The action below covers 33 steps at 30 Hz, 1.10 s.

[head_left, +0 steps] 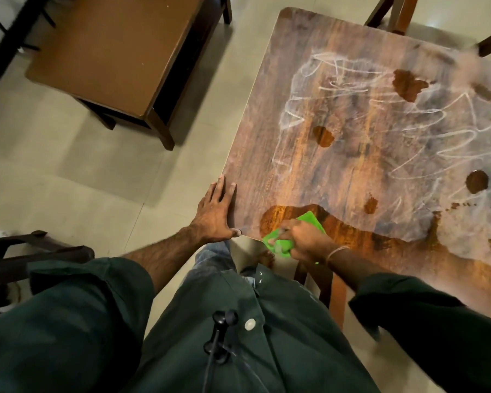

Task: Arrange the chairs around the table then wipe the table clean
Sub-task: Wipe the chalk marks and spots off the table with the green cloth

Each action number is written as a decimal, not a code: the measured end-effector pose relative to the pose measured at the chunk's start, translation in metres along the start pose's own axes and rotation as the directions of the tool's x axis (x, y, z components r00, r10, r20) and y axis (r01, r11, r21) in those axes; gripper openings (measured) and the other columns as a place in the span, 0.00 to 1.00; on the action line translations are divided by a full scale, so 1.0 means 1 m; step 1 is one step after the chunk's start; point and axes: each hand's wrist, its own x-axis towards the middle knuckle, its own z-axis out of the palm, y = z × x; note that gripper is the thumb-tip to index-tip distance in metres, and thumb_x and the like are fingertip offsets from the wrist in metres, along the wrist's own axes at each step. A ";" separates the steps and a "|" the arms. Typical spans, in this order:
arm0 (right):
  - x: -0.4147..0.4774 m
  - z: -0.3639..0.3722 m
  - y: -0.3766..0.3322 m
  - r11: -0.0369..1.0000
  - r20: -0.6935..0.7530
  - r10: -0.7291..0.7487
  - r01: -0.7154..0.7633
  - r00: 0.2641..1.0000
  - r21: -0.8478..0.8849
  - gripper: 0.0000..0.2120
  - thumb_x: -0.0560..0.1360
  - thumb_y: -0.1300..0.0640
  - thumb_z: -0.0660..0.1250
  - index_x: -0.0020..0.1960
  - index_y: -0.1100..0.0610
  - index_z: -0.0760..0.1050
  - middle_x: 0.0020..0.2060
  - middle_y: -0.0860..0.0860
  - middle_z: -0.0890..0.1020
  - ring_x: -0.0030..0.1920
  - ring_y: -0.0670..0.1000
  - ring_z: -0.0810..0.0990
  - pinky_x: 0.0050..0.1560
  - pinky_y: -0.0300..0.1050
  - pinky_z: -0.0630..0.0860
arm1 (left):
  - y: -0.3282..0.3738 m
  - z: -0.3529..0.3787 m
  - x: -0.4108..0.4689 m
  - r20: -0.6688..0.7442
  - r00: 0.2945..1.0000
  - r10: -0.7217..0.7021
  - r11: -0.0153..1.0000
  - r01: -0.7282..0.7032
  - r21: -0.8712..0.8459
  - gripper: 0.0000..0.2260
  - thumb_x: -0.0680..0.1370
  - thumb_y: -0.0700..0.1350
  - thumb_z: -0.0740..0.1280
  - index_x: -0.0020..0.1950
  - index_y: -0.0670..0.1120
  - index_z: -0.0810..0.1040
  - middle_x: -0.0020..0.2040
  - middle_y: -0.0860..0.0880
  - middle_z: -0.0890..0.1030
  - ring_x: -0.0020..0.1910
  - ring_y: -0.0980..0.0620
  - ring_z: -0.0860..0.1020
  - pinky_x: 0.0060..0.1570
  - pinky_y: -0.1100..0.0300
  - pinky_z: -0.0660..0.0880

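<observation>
The right hand bunches a green cloth in curled fingers at the near corner of the table. The left hand lies flat on the edge, fingers spread. Chalky film stretches ahead and rightward of the cloth.

The wooden table bears white scribbles, dark wet patches and a green cloth near its corner.

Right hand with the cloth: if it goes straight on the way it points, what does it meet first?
Probably the left hand, flat on the corner of the table, just beyond the right hand and its green cloth. Only a short strip of wood lies between.
</observation>
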 end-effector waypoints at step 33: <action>0.054 -0.026 -0.070 0.907 0.138 -0.323 0.348 0.936 -0.238 0.25 0.73 0.50 0.58 0.68 0.51 0.75 0.58 0.54 0.74 0.56 0.54 0.74 0.52 0.48 0.74 | -0.031 0.000 -0.025 0.010 0.969 -0.249 0.933 0.242 -0.266 0.49 0.71 0.60 0.77 0.82 0.55 0.49 0.60 0.38 0.80 0.57 0.38 0.78 0.57 0.51 0.74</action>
